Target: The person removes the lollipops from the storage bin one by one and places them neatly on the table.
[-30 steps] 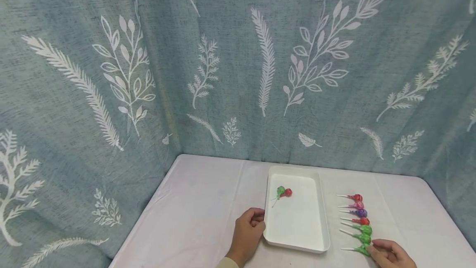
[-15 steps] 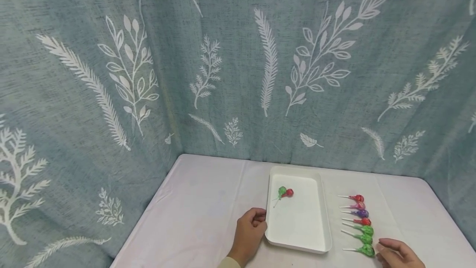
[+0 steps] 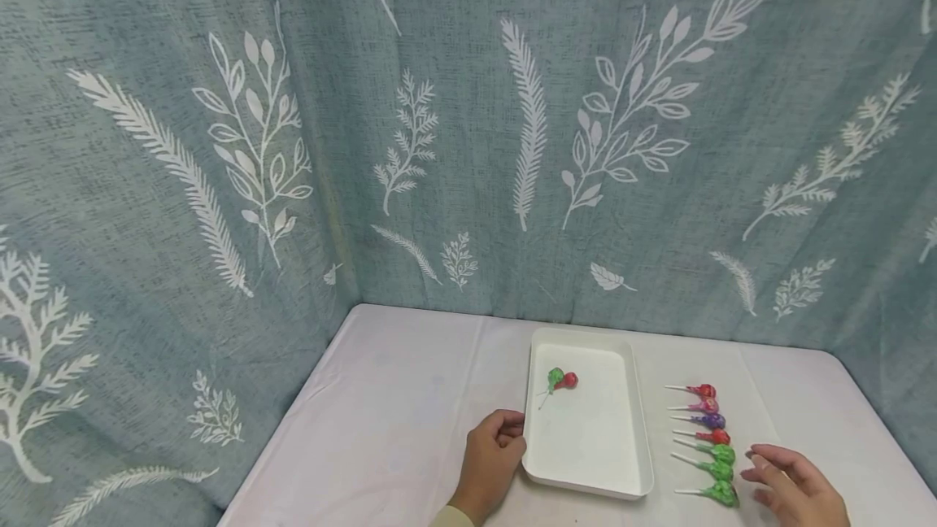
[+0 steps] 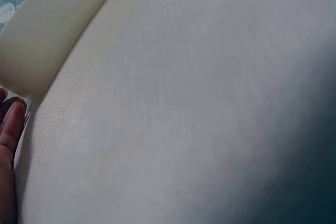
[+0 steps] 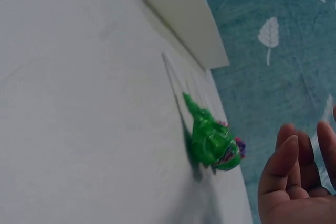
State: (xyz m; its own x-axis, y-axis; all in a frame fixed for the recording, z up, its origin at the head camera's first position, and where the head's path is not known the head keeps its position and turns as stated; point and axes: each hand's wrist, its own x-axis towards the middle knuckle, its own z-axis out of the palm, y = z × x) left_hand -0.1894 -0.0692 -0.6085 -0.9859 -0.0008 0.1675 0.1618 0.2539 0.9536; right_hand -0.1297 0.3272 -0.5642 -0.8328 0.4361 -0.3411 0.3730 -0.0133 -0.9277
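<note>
A shallow white tray (image 3: 586,470) lies on the table with two lollipops inside, one green (image 3: 555,376) and one red (image 3: 570,381). My left hand (image 3: 489,455) rests against the tray's left side, fingers loosely bent, none seen over the rim. In the left wrist view, fingertips (image 4: 16,114) meet the tray's wall near a corner. Right of the tray, several wrapped lollipops lie in a column, sticks leftward: red, pink, purple (image 3: 713,421), red, then green ones. My right hand (image 3: 798,485) is just right of the green lollipop (image 5: 212,142), fingers apart and holding nothing.
A white cloth (image 3: 410,397) covers the table. Behind it and along the sides hangs a teal curtain (image 3: 468,145) with white leaf prints. The tray's wall (image 5: 178,14) stands beyond the lollipops in the right wrist view.
The right hand has let go of the nearest green lollipop, then drawn back to the right and a little up, its fingers spreading. The left hand stays at the tray.
</note>
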